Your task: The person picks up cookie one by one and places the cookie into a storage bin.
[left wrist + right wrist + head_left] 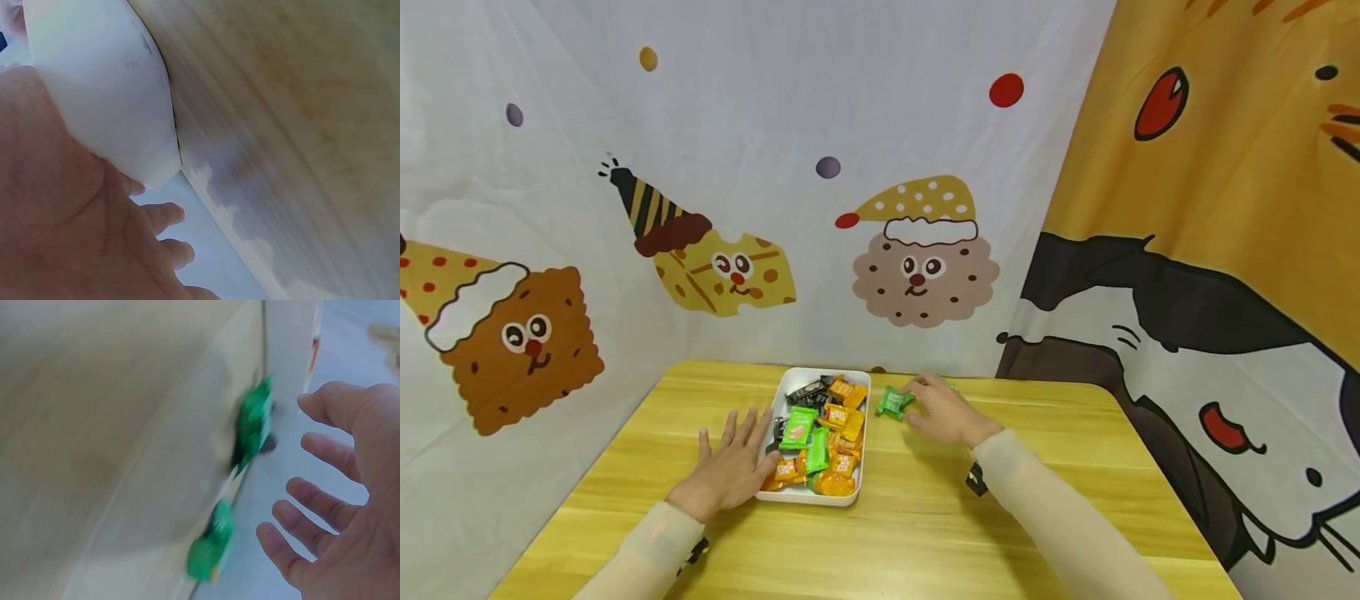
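A white tray (854, 500) holds several wrapped candies in black, orange and green. My left hand (730, 462) lies along its left side, fingers spread and thumb over the near-left rim; in the left wrist view the palm faces the tray's white wall (119, 81). To the right of the tray, a green-wrapped candy (893, 402) lies on the table. Over it reaches my right hand (947, 410), its fingers apart and nothing between them in the right wrist view. There, a second green candy (212, 550) lies beyond the first; the hand mostly covers it in the head view.
The wooden table (925, 542) ends at the back against a white cloth (760, 100) printed with cartoon snacks. On the right hangs a cloth with a large cartoon animal (1217, 333). Dark wrist devices sit under both sleeves.
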Available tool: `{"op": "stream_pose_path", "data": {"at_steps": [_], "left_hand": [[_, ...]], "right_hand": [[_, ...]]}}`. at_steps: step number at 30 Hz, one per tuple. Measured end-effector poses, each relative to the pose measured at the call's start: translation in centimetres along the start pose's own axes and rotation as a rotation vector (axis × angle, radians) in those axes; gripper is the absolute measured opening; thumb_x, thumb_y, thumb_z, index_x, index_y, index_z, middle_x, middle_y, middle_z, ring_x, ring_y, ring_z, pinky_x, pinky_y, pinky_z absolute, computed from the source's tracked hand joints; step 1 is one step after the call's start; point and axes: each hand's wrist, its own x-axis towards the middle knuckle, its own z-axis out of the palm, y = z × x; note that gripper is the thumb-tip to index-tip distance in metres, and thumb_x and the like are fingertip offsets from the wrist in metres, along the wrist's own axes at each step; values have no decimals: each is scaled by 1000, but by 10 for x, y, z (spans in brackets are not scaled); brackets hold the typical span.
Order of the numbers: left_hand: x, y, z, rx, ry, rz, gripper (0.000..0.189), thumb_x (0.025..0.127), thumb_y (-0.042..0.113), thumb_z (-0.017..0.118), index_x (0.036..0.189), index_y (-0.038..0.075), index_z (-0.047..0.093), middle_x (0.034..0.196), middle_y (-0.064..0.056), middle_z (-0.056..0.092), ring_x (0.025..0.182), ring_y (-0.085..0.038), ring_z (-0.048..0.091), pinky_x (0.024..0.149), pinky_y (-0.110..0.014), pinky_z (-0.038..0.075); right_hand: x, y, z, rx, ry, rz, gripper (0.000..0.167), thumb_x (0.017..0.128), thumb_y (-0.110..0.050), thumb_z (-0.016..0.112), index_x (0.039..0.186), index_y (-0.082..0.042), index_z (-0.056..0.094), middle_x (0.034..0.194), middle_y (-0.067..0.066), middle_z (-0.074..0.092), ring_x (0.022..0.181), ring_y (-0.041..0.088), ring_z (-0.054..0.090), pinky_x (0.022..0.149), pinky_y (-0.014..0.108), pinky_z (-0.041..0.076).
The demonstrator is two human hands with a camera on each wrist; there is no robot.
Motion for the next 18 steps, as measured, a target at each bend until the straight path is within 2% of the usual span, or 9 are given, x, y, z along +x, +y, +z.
{"op": "stream_pose_path", "data": {"at_steps": [3, 9, 18], "left_hand": [[1, 1, -1, 2, -3, -1, 84, 124, 55, 47, 189, 12, 15, 195, -27, 11, 180, -61, 1, 132, -97, -4], [2, 1, -1, -1, -6, -2, 84, 124, 55, 47, 189, 12, 15, 195, -27, 10, 180, -60, 0, 132, -97, -4], [1, 1, -1, -5, -3, -6, 84, 124, 53, 49, 189, 11, 16, 195, -27, 10, 180, -60, 0, 132, -97, -5]], "right_hand": [[-2, 20, -3, -29, 17, 39, 49, 113, -19, 79, 159, -6, 69, 164, 23, 61, 146, 45, 65, 120, 66, 60], [-4, 51, -4, -78, 26, 79, 52, 111, -16, 79, 160, -3, 67, 165, 30, 58, 153, 53, 58, 129, 73, 50], [3, 72, 1, -127, -38, 117, 66, 112, -18, 77, 173, -6, 54, 169, 34, 55, 157, 58, 54, 127, 76, 51]]}}
